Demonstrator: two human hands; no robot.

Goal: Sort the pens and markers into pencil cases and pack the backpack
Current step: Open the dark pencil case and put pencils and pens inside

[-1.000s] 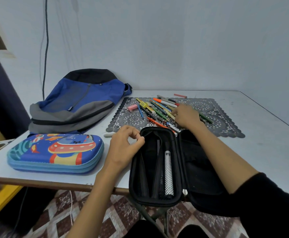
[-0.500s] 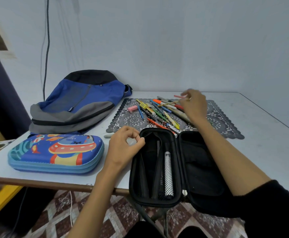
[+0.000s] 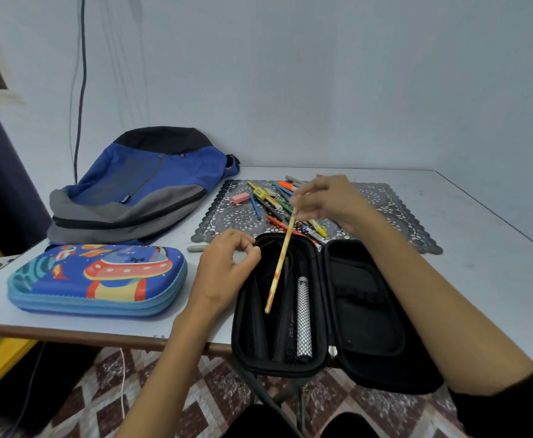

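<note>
Yellow pencil [image 3: 279, 263] is pinched at its upper end by the right grip [image 3: 331, 200] and held slanted above the open black pencil case [image 3: 369, 311] on the desk [image 3: 480, 263]. Left grip [image 3: 224, 270] is curled at the case rim; whether it has hold cannot be told.

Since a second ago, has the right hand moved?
Yes. The right hand has lifted off the pens on the mat and now holds a pencil slanted down over the open black case.
</note>
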